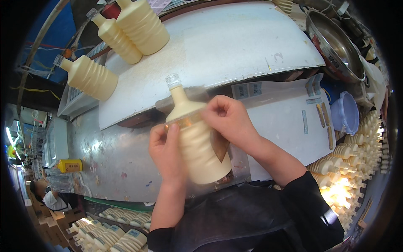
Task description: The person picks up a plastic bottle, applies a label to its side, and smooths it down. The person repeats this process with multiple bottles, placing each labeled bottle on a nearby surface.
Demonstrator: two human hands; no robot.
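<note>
A cream ridged bottle (201, 151) with a clear threaded neck lies tilted between my hands in the middle. A shiny gold label strip (184, 122) runs across its shoulder. My left hand (164, 145) is closed on the strip's left end, with the thumb pressed against the bottle. My right hand (226, 117) pinches at the strip's right end, its fingertips curled together. Below the right hand, a brown pointed label (219, 146) sits on the bottle's side. The surface right under the bottle is mostly hidden.
Three more cream bottles (145, 29) stand at the upper left by a white board (235, 38). Backing sheets with label strips (323, 115) lie to the right, near a lilac basin (346, 112) and a metal pan (336, 42). A yellow container (70, 165) sits left; many bottles (111, 237) fill both lower sides.
</note>
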